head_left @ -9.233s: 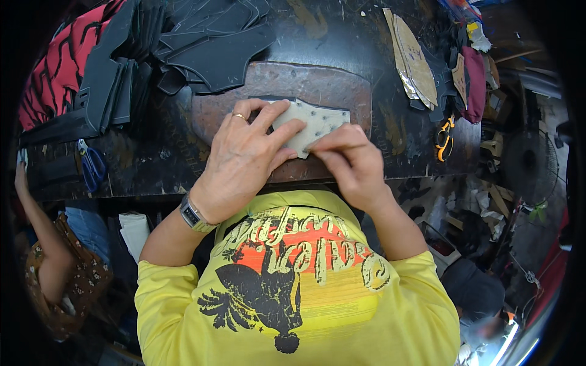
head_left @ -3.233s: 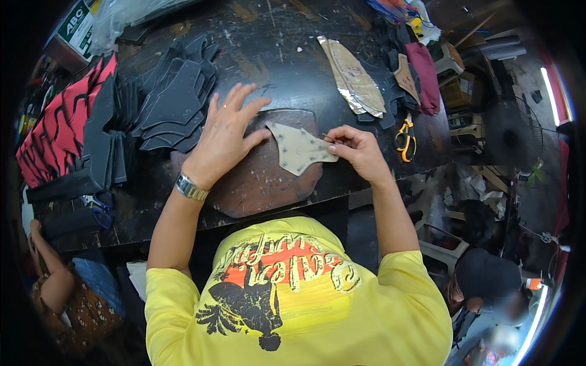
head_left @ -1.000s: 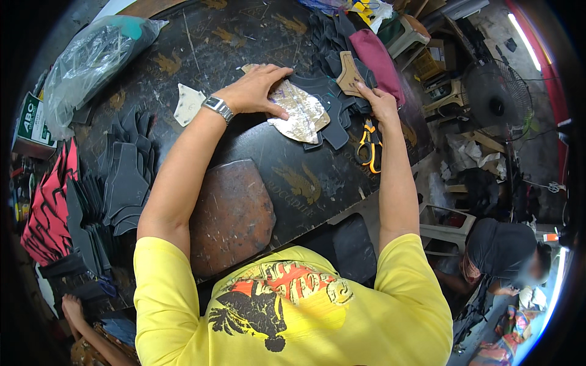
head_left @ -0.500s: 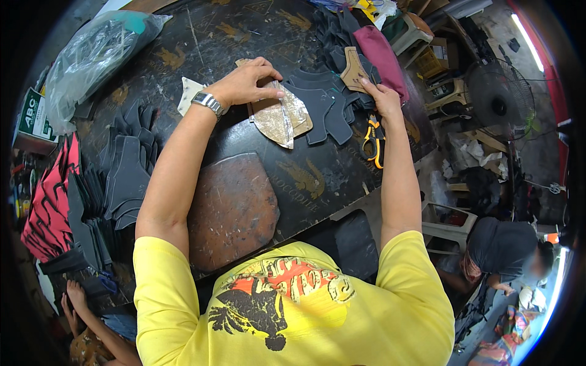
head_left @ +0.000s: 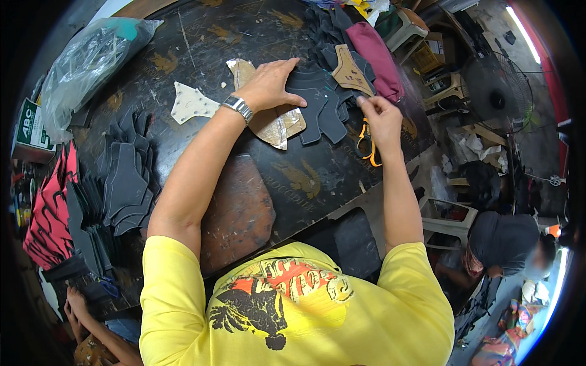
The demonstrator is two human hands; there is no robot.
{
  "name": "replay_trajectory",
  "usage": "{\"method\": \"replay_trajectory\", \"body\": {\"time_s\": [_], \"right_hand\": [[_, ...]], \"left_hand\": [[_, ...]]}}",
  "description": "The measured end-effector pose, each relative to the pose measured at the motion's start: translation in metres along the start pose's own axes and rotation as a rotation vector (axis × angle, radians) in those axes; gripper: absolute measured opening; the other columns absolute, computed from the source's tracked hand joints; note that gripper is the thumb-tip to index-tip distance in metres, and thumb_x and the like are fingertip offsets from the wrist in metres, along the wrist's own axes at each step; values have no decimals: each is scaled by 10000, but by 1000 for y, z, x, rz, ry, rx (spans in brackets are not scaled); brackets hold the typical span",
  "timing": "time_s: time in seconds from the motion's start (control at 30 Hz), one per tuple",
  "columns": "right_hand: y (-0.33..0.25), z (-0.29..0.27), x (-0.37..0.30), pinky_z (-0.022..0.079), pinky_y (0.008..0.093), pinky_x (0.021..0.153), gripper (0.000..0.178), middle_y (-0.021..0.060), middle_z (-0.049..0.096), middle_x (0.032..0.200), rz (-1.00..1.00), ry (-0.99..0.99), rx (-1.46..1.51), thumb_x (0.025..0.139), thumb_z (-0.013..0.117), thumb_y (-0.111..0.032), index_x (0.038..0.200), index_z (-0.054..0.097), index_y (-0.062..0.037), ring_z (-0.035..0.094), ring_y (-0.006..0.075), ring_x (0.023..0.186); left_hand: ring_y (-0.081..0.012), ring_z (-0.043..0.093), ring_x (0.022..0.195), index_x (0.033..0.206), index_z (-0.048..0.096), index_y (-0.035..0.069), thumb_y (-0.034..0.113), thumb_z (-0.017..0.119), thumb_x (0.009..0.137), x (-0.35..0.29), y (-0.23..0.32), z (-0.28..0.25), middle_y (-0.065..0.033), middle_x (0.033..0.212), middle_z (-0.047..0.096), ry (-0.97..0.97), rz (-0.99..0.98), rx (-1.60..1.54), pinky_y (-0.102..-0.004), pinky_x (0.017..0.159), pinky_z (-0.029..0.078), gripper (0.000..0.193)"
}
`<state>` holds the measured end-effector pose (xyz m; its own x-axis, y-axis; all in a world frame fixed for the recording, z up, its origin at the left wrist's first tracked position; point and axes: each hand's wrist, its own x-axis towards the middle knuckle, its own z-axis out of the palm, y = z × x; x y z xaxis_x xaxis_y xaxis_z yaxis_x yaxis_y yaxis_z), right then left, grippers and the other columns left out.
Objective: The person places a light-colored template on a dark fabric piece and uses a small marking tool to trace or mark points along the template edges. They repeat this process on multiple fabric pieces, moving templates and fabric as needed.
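My left hand (head_left: 271, 85) lies with thumb and fingers spread over a tan, silvery-taped template (head_left: 262, 131), partly hiding it. Its thumb reaches toward a spread of dark grey cut pieces (head_left: 323, 116). My right hand (head_left: 383, 122) has its fingers curled together just below the lower end of a brown cardboard template (head_left: 351, 72); what they pinch, if anything, is hidden. Orange-and-black-handled scissors (head_left: 369, 149) lie right beside that hand, on its left. A pale, studded template (head_left: 192, 104) rests left of my left wrist.
A worn brown board (head_left: 238, 213) sits at the near table edge. Stacked dark pieces (head_left: 125, 183) and pink-and-black pieces (head_left: 52, 213) stand at left, below a clear plastic bag (head_left: 91, 73). Maroon material (head_left: 378, 64) lies far right. A fan (head_left: 497, 91) and other people are beyond the table.
My left hand has shifted right and spread wider, uncovering more of the pale template. My right hand has let go of the brown cardboard template and drawn nearer; that template has turned slightly.
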<state>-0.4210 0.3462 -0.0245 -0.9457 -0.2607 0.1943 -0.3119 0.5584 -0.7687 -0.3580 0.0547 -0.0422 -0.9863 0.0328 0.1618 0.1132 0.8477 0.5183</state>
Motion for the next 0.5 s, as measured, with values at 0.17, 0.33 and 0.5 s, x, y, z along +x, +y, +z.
{"method": "replay_trajectory", "body": {"time_s": [0.17,0.33,0.5], "right_hand": [[-18,12,-37,535,382,708,516,139,738,829,0,-120,-112,888,804,-455,1084,770,21,706,257,749],[-30,18,-41,538,441,860,756,186,676,1106,-41,-226,-337,885,763,-562,1317,669,52,684,326,1002],[-33,25,-38,546,424,833,723,173,691,1065,-77,-273,-311,884,786,-518,1296,674,65,695,309,955]], "left_hand": [[-400,489,1422,1590,398,28,437,949,691,7,8,2,-260,1502,540,-28,-38,-91,-444,1176,423,1131],[-390,512,1405,1613,394,107,363,950,717,3,13,6,-250,1465,572,7,-72,-122,-442,1164,435,1085],[-383,533,1375,1616,386,112,332,946,728,-2,10,7,-233,1422,598,-21,-49,-198,-448,1147,444,1072]]}}
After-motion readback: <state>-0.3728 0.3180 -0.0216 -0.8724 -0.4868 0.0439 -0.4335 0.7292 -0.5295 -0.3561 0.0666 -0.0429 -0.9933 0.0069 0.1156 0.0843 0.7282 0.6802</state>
